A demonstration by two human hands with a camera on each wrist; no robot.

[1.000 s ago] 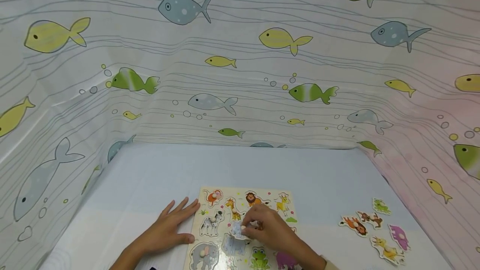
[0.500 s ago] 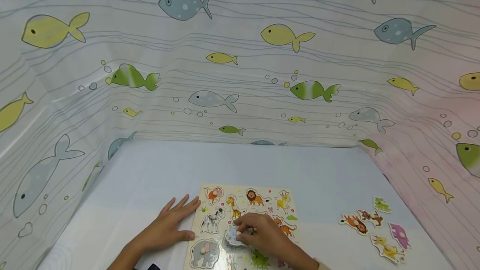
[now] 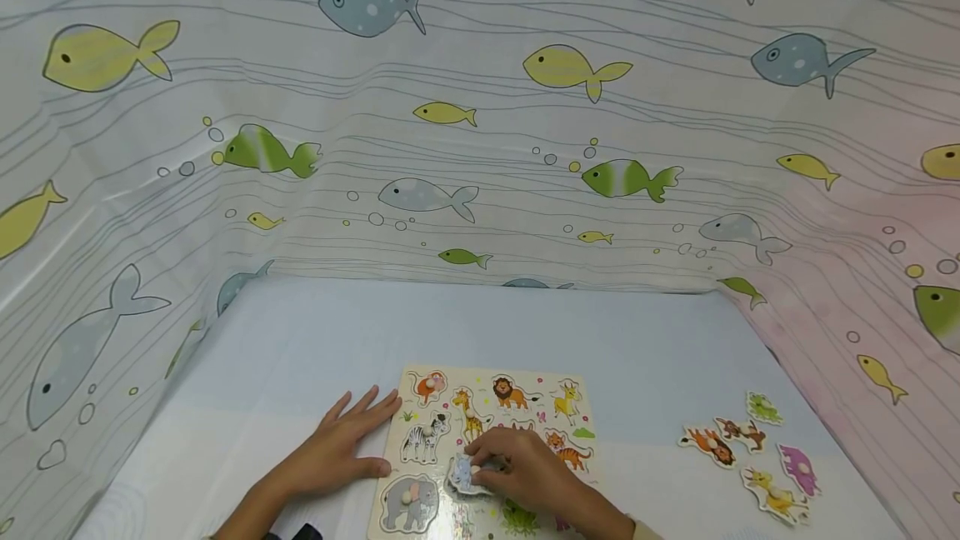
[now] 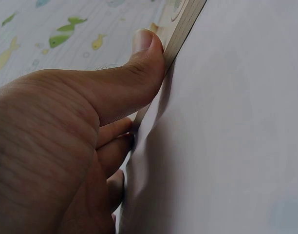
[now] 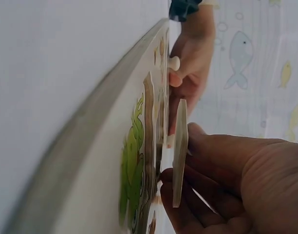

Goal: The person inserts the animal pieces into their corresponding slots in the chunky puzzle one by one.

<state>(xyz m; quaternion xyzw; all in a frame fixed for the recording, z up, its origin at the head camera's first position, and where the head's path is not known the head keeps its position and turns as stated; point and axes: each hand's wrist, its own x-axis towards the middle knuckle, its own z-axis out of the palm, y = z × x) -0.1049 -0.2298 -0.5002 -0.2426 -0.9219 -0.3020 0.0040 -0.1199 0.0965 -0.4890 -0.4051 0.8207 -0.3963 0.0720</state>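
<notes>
An animal puzzle board [image 3: 471, 380] lies on the table in the head view. My right hand [image 3: 521, 461] pinches a pale blue animal puzzle piece [image 3: 462, 472] by its knob, over the pale blue slot. From the right wrist view, the held piece [image 5: 180, 161] is seen edge-on, apart from the board face. My left hand [image 3: 333, 458] lies beside the board with its fingers spread. Its thumb [image 4: 151, 63] touches the board's wooden edge in the left wrist view. An elephant piece [image 3: 408, 503] with a knob sits in the lower left slot, below the zebra [image 3: 424, 440].
Several loose pieces lie on the right side of the table, among them a lion [image 3: 708, 446], a green frog [image 3: 763, 408], a purple animal [image 3: 798, 471] and a yellow horned animal [image 3: 772, 497]. A fish-patterned sheet [image 3: 510, 157] encloses the table.
My right hand has moved slightly left and down with the pale blue piece, which now covers much of its matching slot. The left hand has stayed at the board's edge.
</notes>
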